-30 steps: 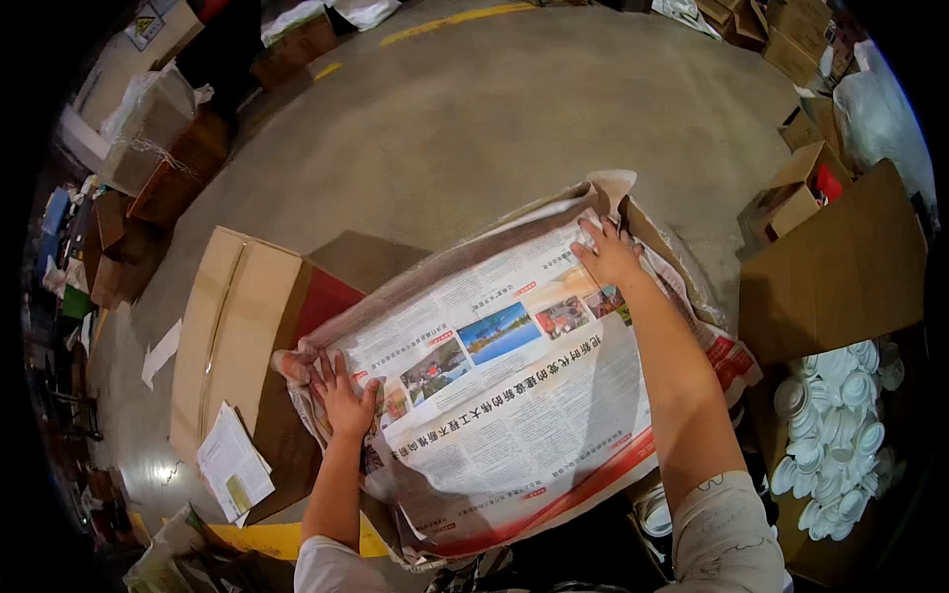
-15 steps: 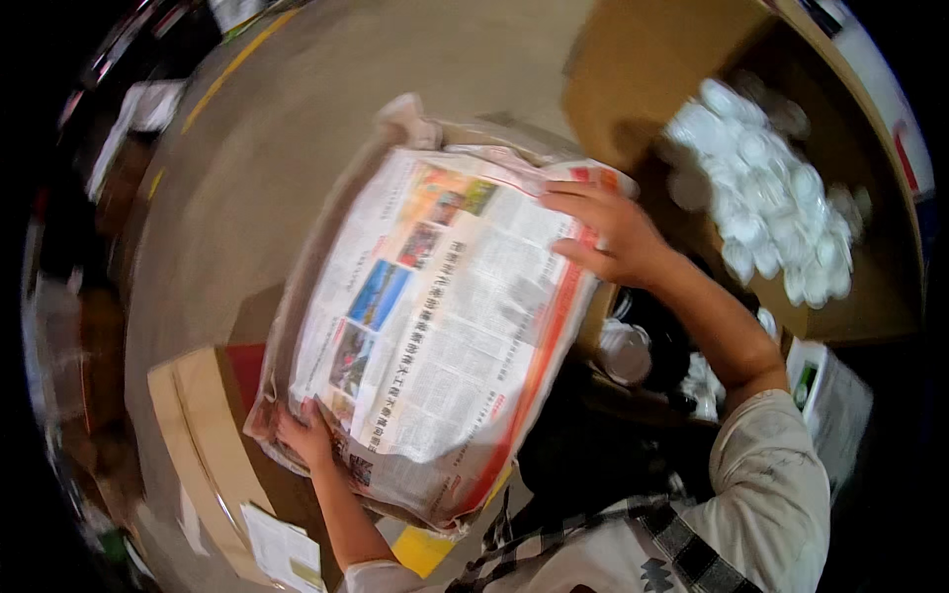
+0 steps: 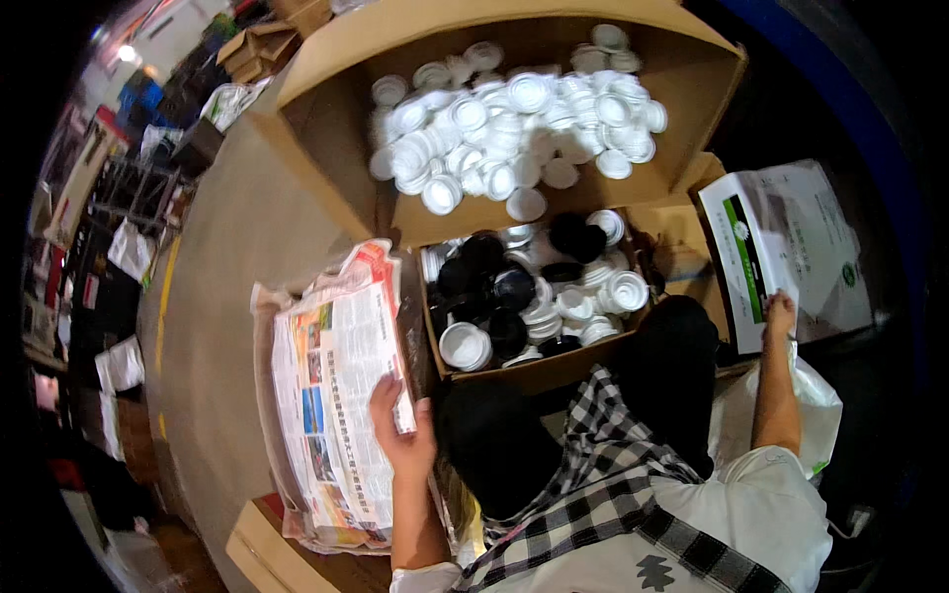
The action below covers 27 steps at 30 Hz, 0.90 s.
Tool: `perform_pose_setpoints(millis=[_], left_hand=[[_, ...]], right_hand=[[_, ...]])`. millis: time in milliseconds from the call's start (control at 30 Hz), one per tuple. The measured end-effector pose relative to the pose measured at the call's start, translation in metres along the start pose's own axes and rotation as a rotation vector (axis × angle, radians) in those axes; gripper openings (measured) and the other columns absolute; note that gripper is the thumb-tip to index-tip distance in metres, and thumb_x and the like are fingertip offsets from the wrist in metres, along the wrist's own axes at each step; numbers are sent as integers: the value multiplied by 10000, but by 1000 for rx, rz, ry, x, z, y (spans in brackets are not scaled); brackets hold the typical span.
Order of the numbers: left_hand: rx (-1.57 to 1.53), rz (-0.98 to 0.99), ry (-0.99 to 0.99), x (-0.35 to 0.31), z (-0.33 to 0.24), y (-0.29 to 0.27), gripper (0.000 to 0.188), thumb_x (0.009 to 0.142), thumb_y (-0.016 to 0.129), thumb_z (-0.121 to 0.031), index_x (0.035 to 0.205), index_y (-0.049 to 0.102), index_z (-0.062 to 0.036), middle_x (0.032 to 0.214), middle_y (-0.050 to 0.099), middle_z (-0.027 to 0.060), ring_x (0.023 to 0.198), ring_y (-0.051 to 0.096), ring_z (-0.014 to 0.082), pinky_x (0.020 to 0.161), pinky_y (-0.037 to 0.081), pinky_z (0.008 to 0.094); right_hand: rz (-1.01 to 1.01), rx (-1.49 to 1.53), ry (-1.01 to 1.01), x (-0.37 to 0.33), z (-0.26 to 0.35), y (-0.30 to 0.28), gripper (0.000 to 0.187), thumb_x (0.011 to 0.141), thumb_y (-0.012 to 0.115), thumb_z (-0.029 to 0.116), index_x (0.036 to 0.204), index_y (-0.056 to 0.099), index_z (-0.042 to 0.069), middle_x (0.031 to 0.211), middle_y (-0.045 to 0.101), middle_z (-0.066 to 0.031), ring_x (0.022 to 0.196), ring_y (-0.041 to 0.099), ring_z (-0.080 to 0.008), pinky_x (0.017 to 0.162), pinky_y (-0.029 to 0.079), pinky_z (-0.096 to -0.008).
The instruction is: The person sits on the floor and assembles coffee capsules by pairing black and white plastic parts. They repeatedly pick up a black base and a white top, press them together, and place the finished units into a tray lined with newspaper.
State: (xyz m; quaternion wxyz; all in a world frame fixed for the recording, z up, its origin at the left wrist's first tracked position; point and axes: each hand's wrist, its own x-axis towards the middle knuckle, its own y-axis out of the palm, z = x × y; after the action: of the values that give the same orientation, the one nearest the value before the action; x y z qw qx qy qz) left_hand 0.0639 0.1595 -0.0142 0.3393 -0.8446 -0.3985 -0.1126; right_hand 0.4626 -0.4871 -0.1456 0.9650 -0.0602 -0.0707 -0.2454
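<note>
On my left, a newspaper-covered box [image 3: 371,341] with a plastic lining stands beside my leg. My left hand [image 3: 403,435] lies against its right edge, thumb and fingers apart, holding nothing. At the right, my right hand [image 3: 780,314] has its fingers closed on the lower edge of a white carton [image 3: 806,242] with a green and black stripe. Between my hands, in front of my knees, a small cardboard box [image 3: 474,374] holds black and white round lids [image 3: 466,346].
Beyond the small box, a large cardboard box [image 3: 326,148] lies with its open side toward me, with a heap of white lids [image 3: 529,94] inside. A folded cardboard piece [image 3: 287,553] is at the lower left. A white plastic bag [image 3: 816,400] hangs under the carton.
The newspaper-covered box has gone from across my lap to the floor at my left. My right hand has let go of it and moved right to the white carton. My view has turned right.
</note>
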Motion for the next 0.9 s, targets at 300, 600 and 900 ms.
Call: perform_pose_setpoints(millis=[300,600,900], left_hand=[[-46,569,-78,74,-84,121,316,787,659,-161,1044,585,8,993,617,160,888,610,265,702,477,313],[132,560,302,94,-22,264,313,780,622,-209,1044,591,-43,1029,604,138,1049,519,348,902,401,449],[433,901,159,95,2,287,205,781,630,-280,830,652,-82,1077,566,78,1161,434,306,989,206,617]], right_hand=[[654,130,227,-118,130,236,232,891,547,164,1059,562,5,904,621,-58,768,597,-125,648,475,-248],[526,-280,-595,-81,85,499,306,810,566,191,1073,535,38,992,613,-167,920,577,-340,828,450,-421],[616,-395,-460,-89,95,517,267,863,476,142,1084,570,24,1017,599,-193,931,559,-374,821,441,-418]])
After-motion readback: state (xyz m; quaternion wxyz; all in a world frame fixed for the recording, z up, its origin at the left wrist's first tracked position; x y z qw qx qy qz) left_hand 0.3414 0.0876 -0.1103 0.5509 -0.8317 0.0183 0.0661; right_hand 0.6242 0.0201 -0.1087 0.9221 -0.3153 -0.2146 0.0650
